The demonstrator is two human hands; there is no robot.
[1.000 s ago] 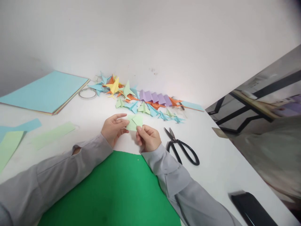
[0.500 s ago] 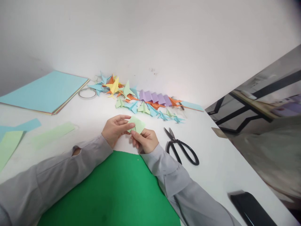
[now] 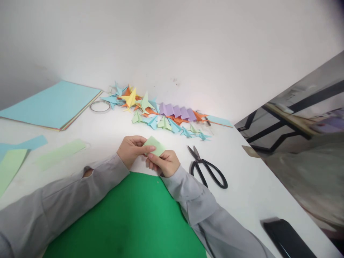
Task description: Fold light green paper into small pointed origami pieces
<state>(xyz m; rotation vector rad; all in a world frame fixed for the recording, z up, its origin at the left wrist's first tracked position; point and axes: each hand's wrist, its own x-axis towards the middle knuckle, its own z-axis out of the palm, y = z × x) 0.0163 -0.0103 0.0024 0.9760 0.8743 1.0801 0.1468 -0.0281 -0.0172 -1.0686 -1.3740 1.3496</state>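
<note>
A small light green piece of paper (image 3: 156, 145) is pinched between both of my hands, above the white table just past the green mat (image 3: 129, 215). My left hand (image 3: 132, 149) grips its left side, thumb lying across the front. From the lower right, my right hand (image 3: 166, 162) holds its bottom edge between thumb and curled fingers. The two thumb tips are close together on the paper. The paper's back and the fingers behind it are hidden. To the right of my right hand lie black-handled scissors (image 3: 206, 166), blades parted.
Folded paper stars and planes (image 3: 145, 104) and a purple pleated strip (image 3: 177, 111) lie along the wall. Left are a stack of coloured sheets (image 3: 56, 104), a tape roll (image 3: 100, 106) and green and blue strips (image 3: 63, 152). A black phone-like object (image 3: 288, 238) lies front right.
My left fingers have drawn down from the paper's top edge, and its upper part shows more. Both hands have dropped slightly, and the thumbs have come closer together.
</note>
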